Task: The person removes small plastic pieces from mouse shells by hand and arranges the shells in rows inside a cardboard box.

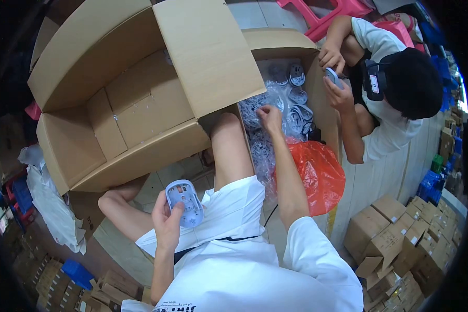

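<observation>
Holds with the left hand [167, 221] a pale mouse shell [185, 204], gripped between the thumb and the curled fingers, above the lap. Shows its open inner side upward, with the thumb at the lower edge of this side and the other fingers partly hidden at the edge. Reaches with the right hand [270, 119] into the parts carton [321, 99], with the fingers bent and the thumb near to the index finger. Cannot tell if anything is pinched between these fingertips.

Has just beside the right fingertips a pile of small pale parts [252, 115], together with clear plastic bags [281, 96]. Shows farther beyond the same fingers some rounded mouse parts [297, 75], and on the wrist side a red plastic bag [314, 174], hanging over the carton edge.

Shows beyond the left fingers a large open carton [135, 112], with its broad flap [208, 52] extending toward the right fingers. Shows across the parts carton from the right fingers another person [395, 93], holding in two hands a small grey object [333, 78]. Shows well apart from the right fingers, behind the elbow side, many stacked cartons [390, 229].
</observation>
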`<state>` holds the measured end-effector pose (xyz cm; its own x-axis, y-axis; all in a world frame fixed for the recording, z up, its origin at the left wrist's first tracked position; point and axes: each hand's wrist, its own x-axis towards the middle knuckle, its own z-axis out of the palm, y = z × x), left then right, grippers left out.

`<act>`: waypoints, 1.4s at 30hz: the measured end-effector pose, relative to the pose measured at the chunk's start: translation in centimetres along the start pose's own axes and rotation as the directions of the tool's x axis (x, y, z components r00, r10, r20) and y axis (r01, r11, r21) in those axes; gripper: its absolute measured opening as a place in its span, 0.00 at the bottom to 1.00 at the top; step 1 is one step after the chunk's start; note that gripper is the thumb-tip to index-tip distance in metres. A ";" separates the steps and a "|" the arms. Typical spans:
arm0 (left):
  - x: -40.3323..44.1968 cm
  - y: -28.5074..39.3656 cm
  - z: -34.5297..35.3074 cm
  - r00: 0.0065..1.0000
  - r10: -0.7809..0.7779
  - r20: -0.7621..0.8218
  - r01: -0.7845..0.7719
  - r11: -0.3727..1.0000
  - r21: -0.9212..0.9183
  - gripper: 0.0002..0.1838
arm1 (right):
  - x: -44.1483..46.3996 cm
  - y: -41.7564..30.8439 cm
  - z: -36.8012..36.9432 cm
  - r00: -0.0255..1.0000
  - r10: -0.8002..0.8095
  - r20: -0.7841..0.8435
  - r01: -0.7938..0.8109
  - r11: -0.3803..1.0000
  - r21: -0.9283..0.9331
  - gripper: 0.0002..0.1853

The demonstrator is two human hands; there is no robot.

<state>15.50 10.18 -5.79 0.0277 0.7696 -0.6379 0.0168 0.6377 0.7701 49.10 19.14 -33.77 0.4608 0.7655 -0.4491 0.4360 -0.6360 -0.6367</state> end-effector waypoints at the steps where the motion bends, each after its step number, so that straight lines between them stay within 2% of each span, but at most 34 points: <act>1: -0.2 0.2 0.3 1.000 -0.001 0.001 0.001 1.000 -0.019 0.19 | -0.2 0.3 0.0 1.000 -0.009 -0.028 0.011 0.999 0.049 0.09; 3: -0.5 0.4 0.2 1.000 -0.002 0.003 0.002 0.998 -0.058 0.21 | -0.7 1.3 0.2 0.996 -0.022 -0.085 0.035 0.989 0.145 0.10; 5: -0.1 -0.3 -0.9 0.995 0.059 0.085 -0.053 0.996 -0.068 0.24 | -0.6 2.4 0.3 0.998 -0.019 -0.060 0.025 0.994 0.102 0.11; 6: -0.4 -0.2 -1.1 0.998 0.055 0.042 -0.052 0.997 -0.063 0.24 | -0.9 2.4 0.7 0.995 -0.032 -0.093 0.040 0.995 0.095 0.11; 8: -0.9 0.0 -1.0 0.984 0.082 0.155 -0.065 0.992 -0.113 0.28 | -1.1 2.8 0.6 0.997 -0.060 -0.041 0.061 0.997 0.037 0.12; 10: -1.5 0.2 -1.2 0.986 0.109 0.130 -0.093 0.988 -0.121 0.28 | -1.7 3.0 0.4 0.984 -0.133 -0.116 0.128 0.990 -0.055 0.14; 11: -1.9 0.5 -1.2 0.983 0.128 0.129 -0.112 0.986 -0.126 0.29 | -2.6 1.9 0.8 0.984 -0.151 -0.099 0.147 0.988 -0.050 0.14; 13: -2.1 0.8 -1.4 0.967 0.155 0.204 -0.126 0.981 -0.147 0.30 | -5.6 0.3 -1.7 0.867 -0.299 -0.399 0.285 0.954 -0.097 0.12; 16: -2.4 0.1 -1.9 0.963 0.172 0.205 -0.135 0.974 -0.184 0.31 | -11.0 -1.7 -3.6 0.841 -0.296 -0.453 0.274 0.955 -0.114 0.09; 17: -2.5 0.3 -1.9 0.973 0.152 0.174 -0.121 0.976 -0.180 0.31 | -12.6 -1.2 -4.3 0.970 -0.018 -0.243 0.049 0.991 0.121 0.08; 18: -2.4 0.1 -1.4 0.981 0.132 0.142 -0.106 0.979 -0.175 0.32 | -13.6 -0.5 -5.3 0.973 0.228 0.029 -0.226 0.927 0.301 0.08; 19: -2.2 -0.4 -0.8 0.976 0.120 0.179 -0.086 0.979 -0.185 0.32 | -13.9 1.3 -6.9 0.968 0.251 -0.004 -0.239 0.926 0.292 0.08; 23: -2.8 -1.7 -0.8 0.978 0.108 0.181 -0.085 0.988 -0.130 0.32 | -16.1 4.4 -3.6 0.985 0.122 -0.118 -0.127 0.991 -0.033 0.10; 28: -3.7 -1.3 -0.8 0.979 0.105 0.176 -0.082 0.988 -0.133 0.31 | -15.7 6.8 0.0 0.982 -0.086 -0.169 0.004 0.899 -0.437 0.12; 34: -4.3 -0.8 -1.3 0.982 0.105 0.159 -0.084 0.987 -0.138 0.30 | -14.3 6.0 1.3 0.992 0.056 -0.114 -0.097 0.913 -0.397 0.15; 38: -4.7 -1.6 -1.8 0.979 0.098 0.178 -0.074 0.988 -0.136 0.30 | -15.6 8.3 1.1 0.941 -0.138 -0.311 0.028 0.943 -0.332 0.14; 39: -4.7 -1.6 -2.0 0.979 0.102 0.178 -0.078 0.987 -0.140 0.30 | -16.1 8.1 1.0 0.939 -0.142 -0.313 0.032 0.942 -0.334 0.14; 42: -5.1 -1.5 -2.5 0.980 0.105 0.168 -0.083 0.988 -0.131 0.30 | -18.3 6.9 0.7 0.920 -0.088 -0.382 0.075 0.996 -0.048 0.10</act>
<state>12.79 5.39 -3.67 0.1969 0.8160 -0.5435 -0.1163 0.5699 0.8134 43.15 0.75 -30.35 0.6807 0.7230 -0.1180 0.5061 -0.5806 -0.6378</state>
